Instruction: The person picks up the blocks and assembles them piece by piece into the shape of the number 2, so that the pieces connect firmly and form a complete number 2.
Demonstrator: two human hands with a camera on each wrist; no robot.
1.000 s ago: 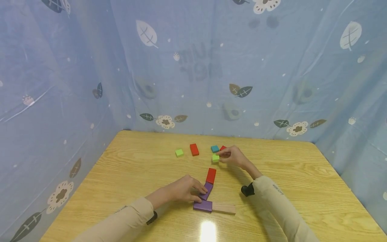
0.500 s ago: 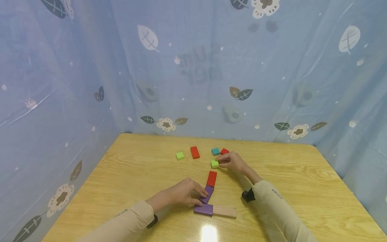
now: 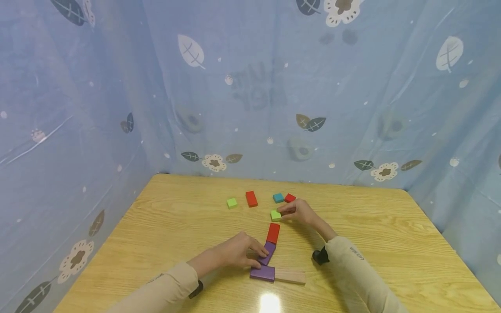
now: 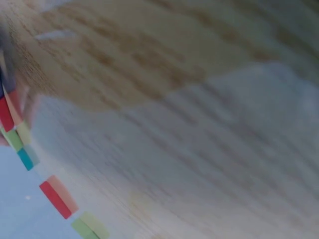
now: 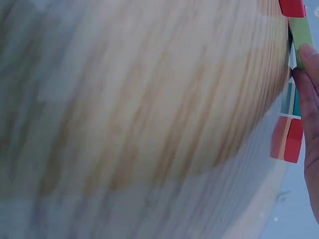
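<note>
A green block [image 3: 275, 215] is pinched by my right hand [image 3: 299, 211] between thumb and fingers, just beyond the far end of a red block [image 3: 273, 233]. In the right wrist view, fingertips of the right hand [image 5: 311, 107] lie along the green block [image 5: 301, 36]. My left hand [image 3: 238, 252] reaches in from the left. Its fingers touch a slanted purple block [image 3: 268, 252], and its thumb is at the edge of a second purple block [image 3: 262, 274]. The slanted block meets the red one end to end. A plain wooden block [image 3: 290, 277] adjoins the nearer purple block.
At the back of the wooden table [image 3: 188, 230] lie another green block [image 3: 232, 203], a red block [image 3: 252, 199], a blue block [image 3: 278, 198] and a small red block [image 3: 290, 198]. A blue patterned curtain [image 3: 250, 95] stands behind the table and along its sides.
My right hand has brought the green block slightly left and nearer to the red block's far end. The left hand stays at the purple blocks.
</note>
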